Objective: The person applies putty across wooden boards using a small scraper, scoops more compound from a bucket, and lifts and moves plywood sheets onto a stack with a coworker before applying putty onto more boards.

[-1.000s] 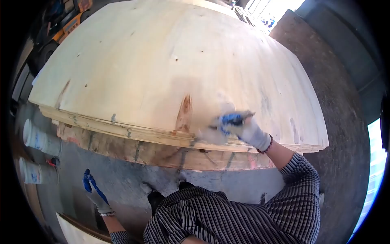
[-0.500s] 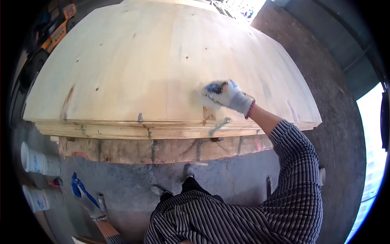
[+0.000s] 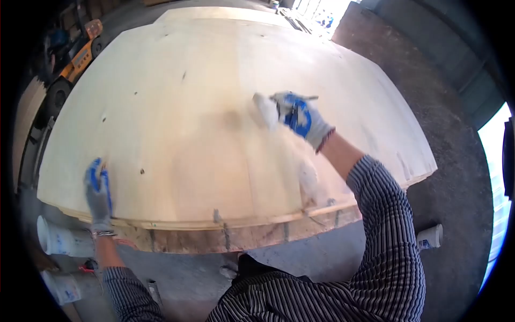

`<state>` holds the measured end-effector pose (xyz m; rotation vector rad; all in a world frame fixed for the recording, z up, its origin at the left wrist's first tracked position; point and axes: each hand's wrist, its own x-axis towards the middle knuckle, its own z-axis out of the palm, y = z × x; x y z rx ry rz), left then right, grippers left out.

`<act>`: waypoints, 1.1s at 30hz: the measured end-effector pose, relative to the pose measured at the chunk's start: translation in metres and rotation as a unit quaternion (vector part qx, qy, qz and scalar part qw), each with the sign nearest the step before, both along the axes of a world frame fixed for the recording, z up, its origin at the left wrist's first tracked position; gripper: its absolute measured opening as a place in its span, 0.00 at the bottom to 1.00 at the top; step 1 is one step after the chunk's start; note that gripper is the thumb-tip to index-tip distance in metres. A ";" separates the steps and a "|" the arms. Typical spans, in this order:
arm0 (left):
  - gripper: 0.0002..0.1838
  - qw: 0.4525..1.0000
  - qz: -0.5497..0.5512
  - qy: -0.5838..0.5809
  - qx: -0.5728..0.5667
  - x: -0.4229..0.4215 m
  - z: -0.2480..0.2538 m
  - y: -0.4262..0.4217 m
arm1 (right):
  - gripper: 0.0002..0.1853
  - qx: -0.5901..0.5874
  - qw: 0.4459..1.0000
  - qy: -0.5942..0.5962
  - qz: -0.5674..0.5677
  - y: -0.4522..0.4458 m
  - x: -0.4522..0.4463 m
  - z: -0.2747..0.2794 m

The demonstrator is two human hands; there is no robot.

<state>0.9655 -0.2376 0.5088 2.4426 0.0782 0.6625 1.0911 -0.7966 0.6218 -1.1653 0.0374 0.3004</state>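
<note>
My right hand (image 3: 301, 119), in a white glove with blue palm, is closed round a tool with a whitish, blurred head (image 3: 266, 111), which looks like a scraper or a pad. It is over the top sheet of a stack of pale plywood (image 3: 204, 139). A whitish smear (image 3: 308, 180) lies on the wood nearer the front edge. My left hand (image 3: 98, 188), gloved the same way, is over the sheet's front left part; its fingers are partly blurred, and no object shows in it.
White buckets (image 3: 63, 239) stand on the floor at the left, and another bucket (image 3: 430, 237) at the right. An orange forklift (image 3: 80, 60) is at the back left. A large brown slab (image 3: 397, 59) lies at the right.
My left hand has risen from beside the stack to over its left part. My right hand has moved farther from the front edge with the tool. The view has shifted.
</note>
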 end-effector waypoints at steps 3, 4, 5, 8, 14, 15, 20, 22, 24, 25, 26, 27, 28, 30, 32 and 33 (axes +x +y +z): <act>0.19 0.984 -0.006 0.030 0.177 -0.032 0.016 -0.027 | 0.05 -0.007 0.995 -0.017 -0.095 0.002 0.066 0.013; 0.19 0.998 -0.012 0.041 0.047 -0.041 0.014 -0.027 | 0.03 0.048 0.997 -0.026 -0.049 -0.010 0.095 0.004; 0.19 0.998 -0.008 0.042 0.050 -0.050 0.018 -0.031 | 0.02 0.104 0.994 -0.035 -0.003 -0.024 0.123 -0.010; 0.20 0.999 -0.010 0.044 0.031 -0.072 0.032 -0.050 | 0.05 -0.100 0.983 -0.002 -0.155 -0.007 0.142 -0.009; 0.20 0.999 -0.031 0.026 0.016 -0.074 0.053 -0.087 | 0.09 -0.641 0.739 -0.110 -0.174 -0.019 0.183 0.030; 0.20 0.999 -0.035 0.023 0.013 -0.073 0.054 -0.089 | 0.09 -0.683 0.697 -0.179 -0.126 -0.021 0.194 0.028; 0.21 0.997 -0.009 0.038 0.063 -0.068 0.053 -0.084 | 0.08 -0.619 0.753 -0.219 0.045 -0.005 0.169 0.016; 0.20 0.998 0.002 0.027 0.064 -0.065 0.050 -0.083 | 0.10 -0.549 0.811 -0.164 0.121 -0.004 0.136 0.019; 0.20 0.997 -0.007 0.013 0.069 -0.067 0.043 -0.079 | 0.09 -0.564 0.802 -0.166 0.106 -0.003 0.076 0.025; 0.19 0.997 -0.008 0.009 0.081 -0.071 0.041 -0.077 | 0.10 -0.563 0.804 -0.152 0.117 0.001 0.040 0.031; 0.19 0.997 -0.016 0.009 0.077 -0.074 0.041 -0.076 | 0.10 -0.613 0.768 -0.137 0.125 0.017 -0.006 0.054; 0.19 0.997 -0.005 0.020 0.076 -0.076 0.041 -0.076 | 0.10 -0.601 0.758 -0.215 0.132 0.001 -0.024 0.033; 0.18 0.997 0.006 0.032 0.075 -0.076 0.041 -0.076 | 0.11 -0.611 0.732 -0.265 0.140 -0.004 -0.048 0.027; 0.17 0.998 -0.001 0.027 0.065 -0.068 0.036 -0.076 | 0.11 -0.624 0.703 -0.309 0.145 -0.003 -0.095 0.030; 0.17 0.998 -0.004 0.027 0.058 -0.062 0.036 -0.077 | 0.12 -0.590 0.737 -0.259 0.204 0.012 -0.137 0.047; 0.16 0.997 0.005 0.015 0.069 -0.061 0.038 -0.078 | 0.12 -0.593 0.738 -0.253 0.201 0.011 -0.154 0.042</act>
